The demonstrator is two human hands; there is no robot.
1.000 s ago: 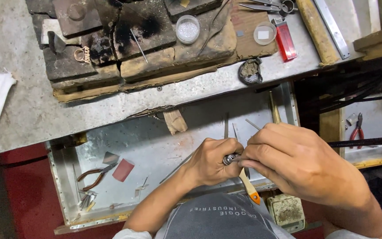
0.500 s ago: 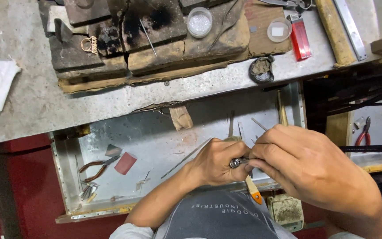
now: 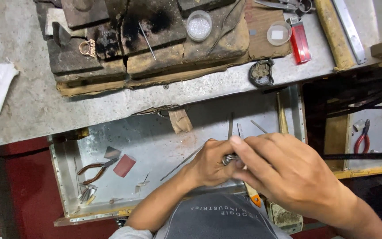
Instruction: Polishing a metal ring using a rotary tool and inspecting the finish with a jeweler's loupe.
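A small metal piece [image 3: 231, 158] is pinched between the fingertips of the left hand [image 3: 211, 163] and the right hand [image 3: 288, 170], both closed on it, above the near right part of the metal tray [image 3: 155, 141]. Red-handled pliers [image 3: 94, 169] and a red square pad [image 3: 124, 165] are seen near the tray's left edge. A red lighter [image 3: 300, 41] is laid at the workbench's [image 3: 32, 119] far right.
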